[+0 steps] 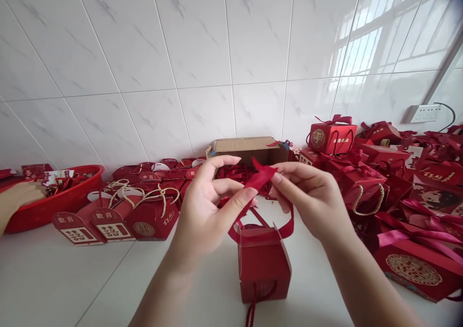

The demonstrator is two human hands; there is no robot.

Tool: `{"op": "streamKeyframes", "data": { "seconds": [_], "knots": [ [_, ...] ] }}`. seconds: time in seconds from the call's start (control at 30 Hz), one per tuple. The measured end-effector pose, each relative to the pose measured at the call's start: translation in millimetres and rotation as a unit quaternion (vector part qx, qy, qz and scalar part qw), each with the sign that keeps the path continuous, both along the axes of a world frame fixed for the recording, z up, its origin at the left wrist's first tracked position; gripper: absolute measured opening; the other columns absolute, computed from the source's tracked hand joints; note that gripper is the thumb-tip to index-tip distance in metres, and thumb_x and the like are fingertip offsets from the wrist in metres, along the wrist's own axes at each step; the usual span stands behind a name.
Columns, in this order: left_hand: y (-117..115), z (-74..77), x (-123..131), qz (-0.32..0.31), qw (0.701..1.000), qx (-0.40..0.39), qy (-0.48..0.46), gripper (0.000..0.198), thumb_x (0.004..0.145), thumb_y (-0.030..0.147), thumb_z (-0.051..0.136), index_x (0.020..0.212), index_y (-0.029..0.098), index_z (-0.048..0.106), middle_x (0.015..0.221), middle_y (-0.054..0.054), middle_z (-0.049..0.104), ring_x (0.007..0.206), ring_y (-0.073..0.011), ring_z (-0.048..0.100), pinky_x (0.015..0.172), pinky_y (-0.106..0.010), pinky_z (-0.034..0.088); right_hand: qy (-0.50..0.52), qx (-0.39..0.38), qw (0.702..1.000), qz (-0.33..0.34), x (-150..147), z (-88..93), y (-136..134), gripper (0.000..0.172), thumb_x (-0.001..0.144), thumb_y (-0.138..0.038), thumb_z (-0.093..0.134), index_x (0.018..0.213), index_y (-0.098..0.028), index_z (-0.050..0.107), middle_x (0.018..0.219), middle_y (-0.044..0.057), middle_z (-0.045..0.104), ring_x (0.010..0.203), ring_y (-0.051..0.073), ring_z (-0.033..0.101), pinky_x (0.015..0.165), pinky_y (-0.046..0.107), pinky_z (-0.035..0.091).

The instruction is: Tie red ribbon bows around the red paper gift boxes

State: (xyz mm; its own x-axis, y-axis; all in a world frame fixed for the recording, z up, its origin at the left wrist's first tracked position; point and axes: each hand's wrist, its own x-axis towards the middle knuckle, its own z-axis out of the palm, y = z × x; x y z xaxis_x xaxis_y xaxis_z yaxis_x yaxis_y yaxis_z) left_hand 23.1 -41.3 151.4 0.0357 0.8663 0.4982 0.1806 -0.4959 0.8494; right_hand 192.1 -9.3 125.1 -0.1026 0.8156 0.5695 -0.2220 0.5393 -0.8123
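Observation:
A red satin ribbon (pixel 262 176) is stretched between my two hands above a small red gift box. My right hand (pixel 307 197) pinches one end of it between thumb and fingers. At the other side my left hand (pixel 206 211) has its thumb pressed on the ribbon, with the index finger raised and curved. The small red gift box (pixel 264 266) stands upright below, its side flaps up. Ribbon loops hang down around the box top, and a dark red cord dangles from its front. Part of the ribbon is hidden behind my left fingers.
Red gift boxes with rope bows (pixel 144 216) stand at left. Beyond them, another person's hand (pixel 27 193) reaches into a red basin (pixel 65 210). An open cardboard carton (pixel 246 145) sits against the tiled wall. Ribboned boxes (pixel 365 177) are piled on the right, below a wall socket (pixel 421 113).

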Motion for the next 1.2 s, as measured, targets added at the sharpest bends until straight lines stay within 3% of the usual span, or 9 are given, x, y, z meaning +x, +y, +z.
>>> {"op": "streamKeyframes", "data": {
  "seconds": [0.2,0.3,0.47,0.63,0.77,0.9,1.03,1.13,1.2],
  "knots": [
    [4,-2.7,-1,-0.004,0.997,-0.051,0.053,0.054,0.079,0.033,0.069,0.123,0.026,0.038,0.078,-0.001,0.071,0.072,-0.0181,0.069,0.066,-0.029,0.055,-0.055,0.052,0.992,0.103,-8,-3.9,-8,0.018,0.086,-0.022,0.062,0.101,-0.024,0.072,0.082,0.002,0.07,0.07,0.012,0.063,0.059,0.022,0.053],
    [5,-3.1,-4,-0.008,0.997,-0.04,0.07,0.054,0.081,0.028,0.067,0.126,0.028,0.037,0.077,0.001,0.068,0.069,-0.0152,0.066,0.063,-0.025,0.052,-0.071,0.072,0.99,0.102,-8,-4.4,-4,0.016,0.087,-0.022,0.062,0.098,-0.025,0.072,0.082,0.0,0.07,0.068,0.011,0.062,0.058,0.021,0.051],
    [11,-4.1,-10,-0.093,0.993,-0.067,0.014,0.042,0.085,0.022,0.058,0.123,0.026,0.041,0.078,0.002,0.061,0.068,-0.0117,0.059,0.063,-0.023,0.047,-0.13,0.114,0.979,0.109,1,-4.0,8,0.015,0.091,-0.026,0.055,0.088,-0.022,0.069,0.08,0.002,0.067,0.067,0.011,0.06,0.06,0.024,0.052],
    [19,-4.1,-15,-0.133,0.982,-0.129,-0.044,0.032,0.083,0.021,0.06,0.113,0.023,0.05,0.074,0.003,0.056,0.067,-0.0107,0.054,0.063,-0.023,0.043,-0.257,0.274,0.927,0.022,11,-4.7,14,0.021,0.091,-0.014,0.051,0.097,-0.022,0.069,0.09,0.005,0.068,0.084,0.017,0.061,0.075,0.032,0.052],
    [19,-4.5,-16,-0.126,0.984,-0.122,-0.04,0.027,0.086,0.03,0.058,0.112,0.022,0.053,0.069,0.004,0.053,0.065,-0.0119,0.052,0.062,-0.024,0.043,-0.273,0.32,0.906,-0.053,10,-7.7,15,0.028,0.089,-0.01,0.048,0.103,-0.024,0.068,0.092,0.006,0.068,0.085,0.019,0.06,0.075,0.035,0.052],
    [16,-3.6,-13,-0.033,0.996,0.008,0.079,0.038,0.089,0.034,0.053,0.126,0.025,0.049,0.07,0.003,0.057,0.059,-0.0113,0.05,0.058,-0.023,0.042,-0.222,0.276,0.933,-0.067,6,-10.4,9,0.021,0.089,-0.018,0.054,0.101,-0.024,0.07,0.106,0.007,0.067,0.101,0.021,0.062,0.085,0.036,0.053],
    [9,-4.2,-24,0.136,0.942,0.187,0.243,0.04,0.087,0.03,0.056,0.126,0.023,0.053,0.072,0.002,0.059,0.064,-0.0118,0.054,0.068,-0.023,0.045,-0.183,0.169,0.952,-0.177,25,-24.6,-5,0.014,0.09,-0.026,0.055,0.092,-0.022,0.069,0.098,0.007,0.068,0.093,0.021,0.063,0.078,0.032,0.051],
    [2,-19.3,-53,0.2,0.89,0.207,0.353,0.035,0.085,0.029,0.056,0.119,0.022,0.059,0.065,0.004,0.051,0.057,-0.0113,0.051,0.066,-0.021,0.044,-0.268,0.067,0.921,-0.275,60,-55.4,-16,0.019,0.088,-0.036,0.054,0.081,-0.021,0.063,0.071,0.003,0.063,0.063,0.017,0.057,0.054,0.029,0.044],
    [-3,-42.6,-79,0.192,0.879,0.154,0.408,0.034,0.087,0.027,0.051,0.119,0.025,0.059,0.067,0.002,0.056,0.057,-0.0124,0.054,0.066,-0.021,0.046,-0.354,-0.004,0.884,-0.305,88,-86.1,-23,0.026,0.086,-0.041,0.052,0.069,-0.022,0.055,0.058,0.0,0.056,0.048,0.015,0.048,0.043,0.027,0.037]
  ]
}}
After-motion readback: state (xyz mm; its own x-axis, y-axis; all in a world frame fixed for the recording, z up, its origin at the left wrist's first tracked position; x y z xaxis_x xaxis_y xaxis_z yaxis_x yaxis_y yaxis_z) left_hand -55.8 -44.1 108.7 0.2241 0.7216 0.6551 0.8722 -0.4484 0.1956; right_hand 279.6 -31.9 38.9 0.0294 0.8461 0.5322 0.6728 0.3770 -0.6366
